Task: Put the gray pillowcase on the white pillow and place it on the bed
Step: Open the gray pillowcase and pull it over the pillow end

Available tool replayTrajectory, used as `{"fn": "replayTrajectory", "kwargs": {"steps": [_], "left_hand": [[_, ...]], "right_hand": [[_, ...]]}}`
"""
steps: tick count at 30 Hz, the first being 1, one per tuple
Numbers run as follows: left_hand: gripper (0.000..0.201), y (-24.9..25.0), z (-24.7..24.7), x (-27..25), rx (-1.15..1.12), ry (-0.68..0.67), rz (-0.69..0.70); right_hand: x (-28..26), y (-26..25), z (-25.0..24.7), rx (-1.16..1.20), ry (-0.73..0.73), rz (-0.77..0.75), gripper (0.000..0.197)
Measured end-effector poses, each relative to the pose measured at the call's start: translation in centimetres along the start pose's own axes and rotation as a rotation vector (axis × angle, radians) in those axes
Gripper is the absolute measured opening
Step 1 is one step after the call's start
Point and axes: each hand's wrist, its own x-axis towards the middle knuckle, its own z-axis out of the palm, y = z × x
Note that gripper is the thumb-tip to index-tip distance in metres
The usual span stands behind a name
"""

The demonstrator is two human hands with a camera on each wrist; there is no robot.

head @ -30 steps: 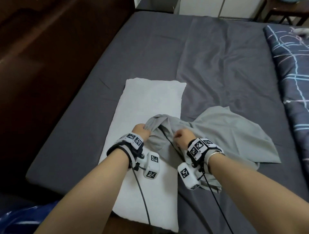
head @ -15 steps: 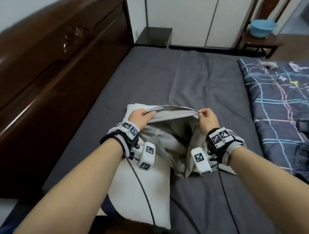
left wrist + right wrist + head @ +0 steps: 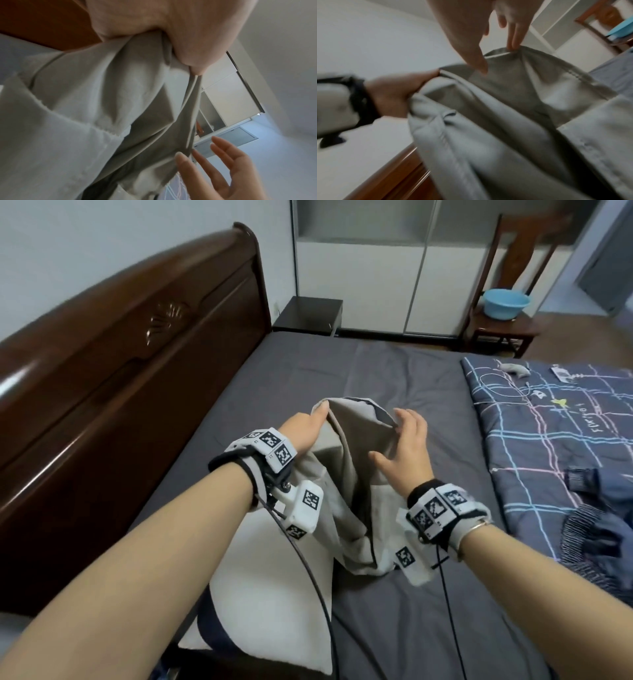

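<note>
Head view, frame centre: left hand pinches the gray pillowcase hem; right hand hovers spread, fingers apart. Limp and light, I'd guess, so take it by the hem.

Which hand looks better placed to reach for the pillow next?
Probably the right hand: its fingers are spread, only touching the pillowcase edge, while the left hand grips the pillowcase above the pillow.
</note>
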Motion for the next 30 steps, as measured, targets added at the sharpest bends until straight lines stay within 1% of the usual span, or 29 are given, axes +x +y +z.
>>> {"fn": "replayTrajectory", "kwargs": {"steps": [1,2,3,4,5,7,9,10,12,14,15,16,17,18,20,21,23,24,26,27,28,29,30], "left_hand": [[0.075,0.2,0.1,-0.2,-0.028,-0.001,-0.001],[0.076,0.4,0.2,-0.3,-0.057,0.002,-0.012],[0.076,0.4,0.2,-0.2,-0.093,0.004,-0.013],[0.077,0.5,0.2,-0.1,-0.125,-0.004,-0.020],[0.079,0.5,0.1,0.0,-0.165,-0.013,-0.016],[0.091,0.3,-0.1,0.1,-0.281,-0.045,-0.036],[0.111,-0.4,-0.2,0.9,-0.411,-0.085,-0.058],[0.113,-0.7,-0.4,1.4,-0.467,-0.082,-0.052],[0.110,-1.6,-1.2,2.7,-0.526,-0.036,-0.055],[0.123,-3.1,-2.4,4.6,-0.555,0.004,-0.106],[0.130,-4.5,-2.9,6.0,-0.556,0.037,-0.125],[0.135,-6.0,-3.3,7.4,-0.566,0.072,-0.153],[0.136,-7.0,-3.9,7.8,-0.560,0.118,-0.173],[0.134,-7.8,-4.3,8.2,-0.526,0.168,-0.198],[0.122,-7.0,-4.7,5.2,-0.434,0.225,-0.213],[0.113,-6.4,-4.7,3.5,-0.379,0.227,-0.216],[0.091,-6.0,-4.1,1.8,-0.224,0.194,-0.231],[0.085,-6.5,-3.7,1.7,-0.145,0.162,-0.248],[0.080,-7.4,-2.8,1.7,-0.045,0.102,-0.244],[0.078,-7.8,-2.5,1.9,-0.030,0.082,-0.235],[0.076,-8.1,-2.2,2.0,0.000,0.061,-0.220],[0.073,-8.5,-1.9,2.2,0.050,0.034,-0.200],[0.070,-8.7,-1.7,2.1,0.127,-0.006,-0.193]], "right_hand": [[-0.8,-0.2,0.7,0.017,0.064,-0.071,0.059],[-1.6,-0.4,1.6,0.057,0.094,-0.116,0.046],[-2.4,-0.5,2.3,0.100,0.065,-0.129,0.034],[-3.0,-0.6,3.0,0.125,-0.016,-0.110,0.026],[-3.5,-0.4,3.8,0.134,-0.139,-0.063,0.023],[-4.2,0.6,5.3,0.121,-0.398,0.056,0.033],[-4.6,2.0,6.2,-0.011,-0.593,0.145,0.045],[-4.8,2.9,6.4,-0.130,-0.670,0.170,0.051],[-5.6,4.9,6.4,-0.367,-0.792,0.219,0.068],[-6.3,6.8,5.5,-0.518,-0.856,0.297,0.091],[-6.5,7.9,4.9,-0.570,-0.853,0.333,0.097],[-6.6,8.8,4.3,-0.616,-0.827,0.354,0.097],[-6.5,9.5,3.5,-0.655,-0.790,0.369,0.089],[-6.2,9.8,2.8,-0.676,-0.747,0.383,0.077],[-5.4,10.2,1.3,-0.684,-0.646,0.412,0.057],[-4.9,10.1,0.7,-0.701,-0.592,0.412,0.053],[-3.9,10.1,-0.2,-0.759,-0.502,0.432,0.051],[-3.5,9.8,-0.5,-0.786,-0.487,0.462,0.050],[-2.8,9.7,-0.7,-0.837,-0.490,0.559,0.048],[-2.5,9.9,-0.9,-0.853,-0.504,0.613,0.048],[-2.1,10.3,-1.4,-0.848,-0.487,0.665,0.050],[-1.7,10.6,-2.0,-0.820,-0.466,0.709,0.052],[-1.3,10.6,-2.5,-0.703,-0.457,0.755,0.052]]}}
